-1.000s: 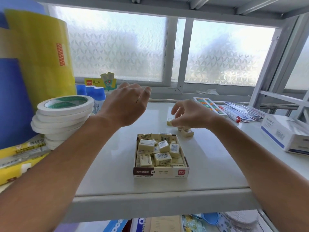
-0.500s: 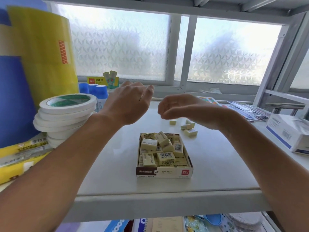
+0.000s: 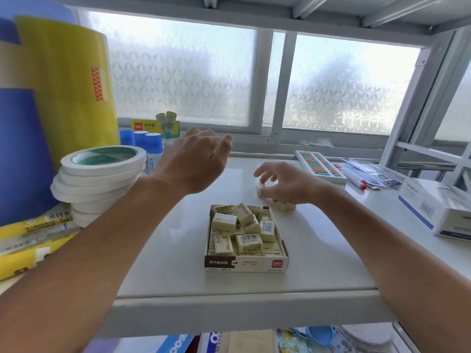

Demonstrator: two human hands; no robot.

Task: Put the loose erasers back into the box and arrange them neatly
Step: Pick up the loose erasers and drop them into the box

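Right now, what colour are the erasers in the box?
Pale cream-yellow erasers, with printed labels; head view shows them.

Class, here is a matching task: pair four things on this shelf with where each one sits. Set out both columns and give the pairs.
Things:
1. tape rolls
2. box
3. abacus
4. right hand

Places:
A. far right, near the window
B. left, stacked
C. on loose erasers behind the box
D. middle of the shelf, near its front edge

Pairs: 1-B, 2-D, 3-A, 4-C
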